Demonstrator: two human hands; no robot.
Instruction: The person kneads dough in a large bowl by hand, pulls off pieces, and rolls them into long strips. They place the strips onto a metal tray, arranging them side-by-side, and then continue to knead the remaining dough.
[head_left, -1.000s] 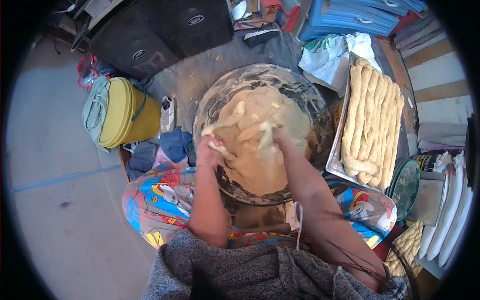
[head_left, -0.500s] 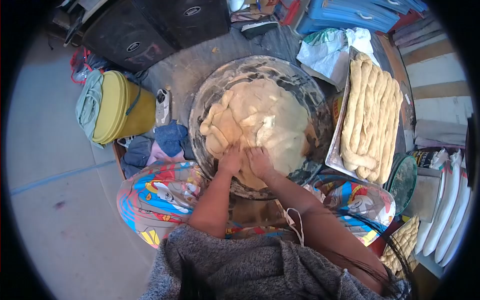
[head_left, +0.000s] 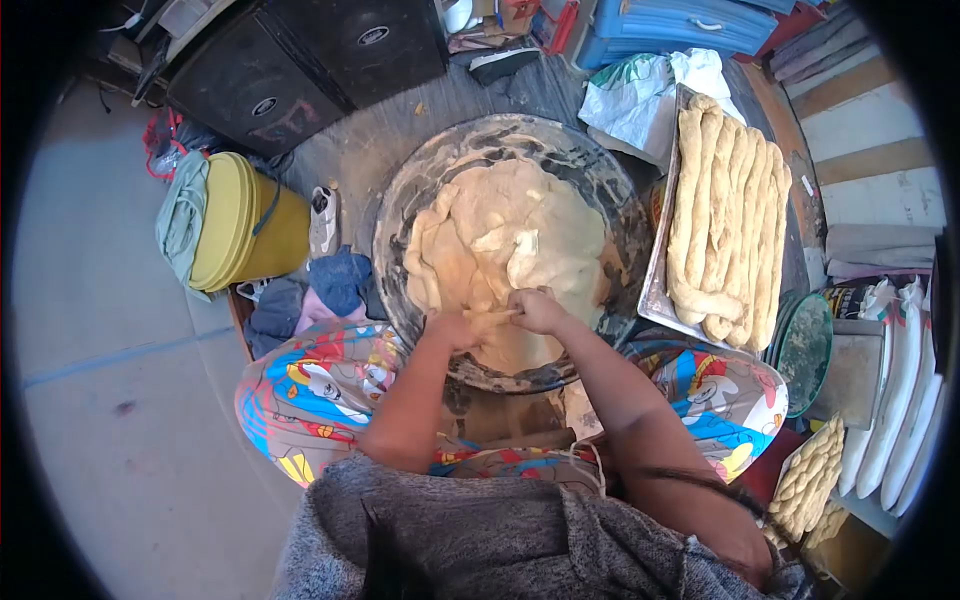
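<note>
A big mass of pale dough (head_left: 560, 220) fills much of a wide, dark basin (head_left: 625, 215) whose walls are smeared with dough and flour. My right hand (head_left: 537, 310) is closed round a piece of the dough near the basin's front. On the other side of that piece, my left hand (head_left: 455, 330) is also closed on dough, its fingertips partly hidden. A short strip of dough stretches between the two hands. Folded ridges show on the left of the mass, and a lighter, raised flap lies in its middle.
To the right, a metal tray (head_left: 655, 290) holds several long dough ropes (head_left: 735, 210). A yellow lidded bucket (head_left: 265, 225) stands at left beside a shoe (head_left: 324, 220). Black cabinets (head_left: 330, 60) are at the back. A tray of small shaped pieces (head_left: 808, 480) sits lower right.
My hands were pressed into the dough with fingers spread down. Now both grip it, with a strip pulled up between them. The right hand has shifted slightly right; the view has moved slightly.
</note>
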